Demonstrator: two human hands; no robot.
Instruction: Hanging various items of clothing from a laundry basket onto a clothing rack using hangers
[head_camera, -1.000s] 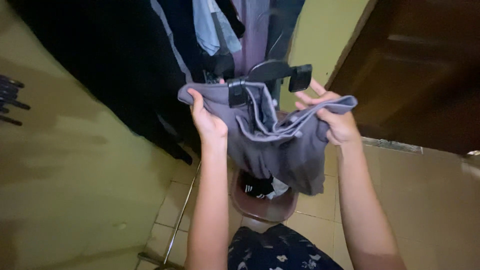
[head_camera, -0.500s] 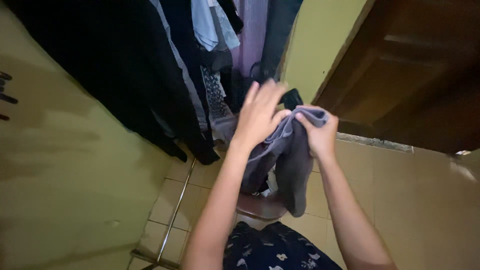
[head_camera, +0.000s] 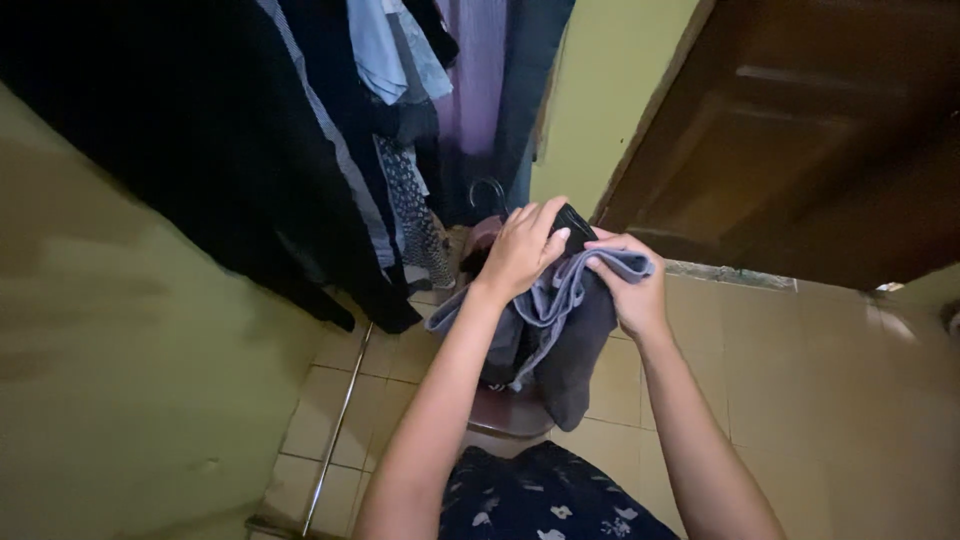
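a home, in a corner used for clothes and laundry — a row of hanging garments (head_camera: 330, 120) in black, grey, pale blue and purple crowds the top, just beside a yellow-green painted wall (head_camera: 120, 350). pale floor tiles (head_camera: 820, 390), a dark wooden door (head_camera: 800, 130) and a basin (head_camera: 510, 410) on the floor — all household things.

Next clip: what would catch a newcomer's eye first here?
At centre, the left hand and right hand bunch a grey garment on a black clip hanger, above a reddish basin on the tiled floor. Dark hanging clothes fill the upper left, and a brown wooden door the upper right.
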